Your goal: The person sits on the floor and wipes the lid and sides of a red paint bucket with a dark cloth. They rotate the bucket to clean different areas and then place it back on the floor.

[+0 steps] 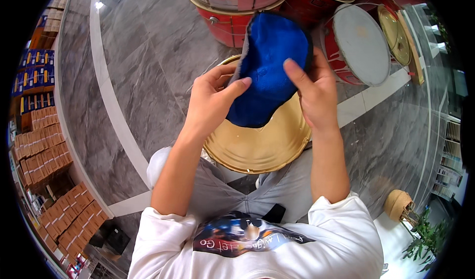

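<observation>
Both of my hands hold up a blue fabric piece (272, 76), a soft, rounded pad with dark edging and a greyish underside at its left edge. My left hand (213, 95) pinches its left edge, thumb on the blue face and fingers behind. On the other side my right hand (315, 92) grips the right edge, its thumb over the blue face and its fingers mostly hidden behind. Below the piece, between my knees, is a round gold metal lid (257, 153), partly covered by the piece and my hands.
Red metal drums (222, 26) stand stacked just beyond my hands. To the right, a tilted red drum shows its pale round end (362, 44), with another gold lid (394, 34) beside it. Stacked cartons (44, 145) line the far left. A potted plant (420, 237) is at lower right.
</observation>
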A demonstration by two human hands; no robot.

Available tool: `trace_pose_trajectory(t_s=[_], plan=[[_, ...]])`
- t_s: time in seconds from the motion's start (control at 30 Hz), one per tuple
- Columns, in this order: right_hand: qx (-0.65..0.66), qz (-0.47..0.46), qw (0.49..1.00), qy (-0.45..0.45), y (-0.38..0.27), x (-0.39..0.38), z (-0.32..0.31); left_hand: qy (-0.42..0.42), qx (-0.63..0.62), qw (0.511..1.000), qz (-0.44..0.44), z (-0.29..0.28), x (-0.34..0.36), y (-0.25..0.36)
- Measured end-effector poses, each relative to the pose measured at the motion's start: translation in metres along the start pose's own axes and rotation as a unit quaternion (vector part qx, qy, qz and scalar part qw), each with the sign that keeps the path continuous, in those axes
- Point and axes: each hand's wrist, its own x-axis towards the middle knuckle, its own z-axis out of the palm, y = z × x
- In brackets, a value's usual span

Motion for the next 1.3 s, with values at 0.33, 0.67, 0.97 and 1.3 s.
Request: trace_pose_trajectory(t_s=[0.33, 0.67, 0.97, 1.3], plan=[[0.0, 0.12, 0.989, -0.089, -0.003, 0.001, -0.006, 0.027, -0.154, 0.985, -0.069, -0.026, 0.005, -0.007], [-0.04, -0.044, 0.993, -0.1, -0.002, 0.007, -0.042, -0.077, -0.155, 0.979, 0.107, -0.028, 0.019, -0.002], [-0.172, -0.254, 0.93, -0.201, -0.018, 0.015, -0.041, -0.088, -0.004, 0.944, 0.319, -0.037, 0.025, 0.006], [-0.122, -0.047, 0.975, -0.178, -0.013, 0.007, -0.03, -0.076, 0.007, 0.919, 0.386, -0.043, 0.011, 0.01]])
